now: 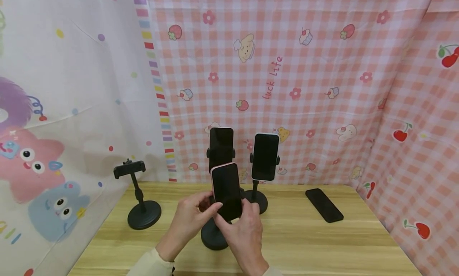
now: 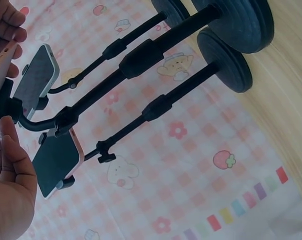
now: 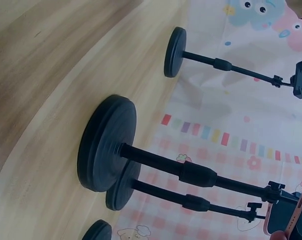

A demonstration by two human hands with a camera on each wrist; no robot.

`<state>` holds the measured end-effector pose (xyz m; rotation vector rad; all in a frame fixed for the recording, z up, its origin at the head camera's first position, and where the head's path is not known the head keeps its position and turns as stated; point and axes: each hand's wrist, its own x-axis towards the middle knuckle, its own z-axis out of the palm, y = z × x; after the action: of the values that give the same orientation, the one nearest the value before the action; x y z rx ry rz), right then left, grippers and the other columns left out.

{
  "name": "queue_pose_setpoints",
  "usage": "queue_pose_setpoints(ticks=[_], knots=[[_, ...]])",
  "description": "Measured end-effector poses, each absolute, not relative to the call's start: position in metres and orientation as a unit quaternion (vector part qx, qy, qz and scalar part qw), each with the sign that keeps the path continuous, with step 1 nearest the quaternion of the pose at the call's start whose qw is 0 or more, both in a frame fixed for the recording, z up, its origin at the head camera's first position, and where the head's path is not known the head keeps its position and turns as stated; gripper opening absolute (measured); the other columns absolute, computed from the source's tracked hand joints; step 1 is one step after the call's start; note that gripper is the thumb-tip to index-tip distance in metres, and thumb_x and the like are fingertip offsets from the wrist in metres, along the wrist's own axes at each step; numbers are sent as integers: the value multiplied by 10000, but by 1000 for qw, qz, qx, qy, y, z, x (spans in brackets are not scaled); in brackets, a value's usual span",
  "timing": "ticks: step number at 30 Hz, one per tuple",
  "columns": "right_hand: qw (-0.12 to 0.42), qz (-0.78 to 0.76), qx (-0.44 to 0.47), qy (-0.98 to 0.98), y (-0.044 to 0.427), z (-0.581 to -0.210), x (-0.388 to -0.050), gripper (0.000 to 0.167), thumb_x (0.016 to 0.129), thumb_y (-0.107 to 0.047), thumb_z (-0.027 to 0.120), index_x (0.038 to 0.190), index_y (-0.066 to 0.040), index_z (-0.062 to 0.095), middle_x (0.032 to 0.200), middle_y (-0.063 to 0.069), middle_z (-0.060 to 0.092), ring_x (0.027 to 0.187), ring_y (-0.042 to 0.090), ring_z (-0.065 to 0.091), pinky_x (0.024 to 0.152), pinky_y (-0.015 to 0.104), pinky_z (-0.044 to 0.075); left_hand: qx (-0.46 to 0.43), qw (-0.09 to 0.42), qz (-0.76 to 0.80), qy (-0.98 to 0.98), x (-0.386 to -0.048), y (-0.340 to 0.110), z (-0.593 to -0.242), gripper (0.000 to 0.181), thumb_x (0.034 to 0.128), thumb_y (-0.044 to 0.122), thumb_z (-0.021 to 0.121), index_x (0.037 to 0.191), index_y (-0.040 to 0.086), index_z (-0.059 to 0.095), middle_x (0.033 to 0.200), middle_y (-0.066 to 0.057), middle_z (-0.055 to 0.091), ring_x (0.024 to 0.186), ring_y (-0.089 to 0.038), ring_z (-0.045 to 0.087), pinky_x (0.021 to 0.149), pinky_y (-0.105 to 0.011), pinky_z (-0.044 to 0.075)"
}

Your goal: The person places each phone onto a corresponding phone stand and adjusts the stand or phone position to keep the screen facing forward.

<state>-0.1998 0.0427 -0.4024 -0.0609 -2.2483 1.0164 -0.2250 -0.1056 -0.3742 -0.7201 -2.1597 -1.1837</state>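
Note:
In the head view a pink-edged phone (image 1: 227, 191) stands tilted at the front stand, whose round black base (image 1: 214, 235) is below it. My left hand (image 1: 191, 216) grips its left side, thumb on the lower left edge. My right hand (image 1: 245, 232) holds the lower right edge and corner. The left wrist view shows my left hand (image 2: 11, 187) with fingertips against the black holder (image 2: 9, 109) behind the phone. In the right wrist view the phone's pink edge (image 3: 299, 207) shows at the right, with a fingertip below; most of the right hand is out of that view.
Behind stand two more stands holding a dark phone (image 1: 221, 146) and a white-edged phone (image 1: 265, 156). An empty stand (image 1: 144, 214) is at the left of the table (image 1: 305, 248). A black phone (image 1: 324, 205) lies flat at the right. Patterned cloths hang behind and beside.

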Motion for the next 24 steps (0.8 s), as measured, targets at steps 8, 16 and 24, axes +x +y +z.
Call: queue_pose_setpoints(ticks=[8,16,24], knots=[[311,379,2,-872,48,-402,-200,811,737,-581,815,1194,63,629,937,72,517,752,184,546,632,338,480,-251,267,-454,-812,-223,-103,-374,214,824,151,822,1016,100,742,728,156,623,604,-16,542,553,-234,492],[250,478,97,-837,64,-398,-210,351,1005,-394,580,1164,-84,623,953,14,572,798,131,547,681,303,483,-238,261,-445,-823,-223,-107,-373,181,859,182,794,1024,137,733,728,182,610,618,-16,538,564,-237,464],[187,575,131,-785,72,-386,-221,397,1032,-312,547,1315,-36,587,1116,108,677,937,211,659,808,343,547,-237,243,-435,-834,-226,-113,-372,147,894,204,760,1029,157,725,733,189,604,633,-15,537,563,-240,448]])
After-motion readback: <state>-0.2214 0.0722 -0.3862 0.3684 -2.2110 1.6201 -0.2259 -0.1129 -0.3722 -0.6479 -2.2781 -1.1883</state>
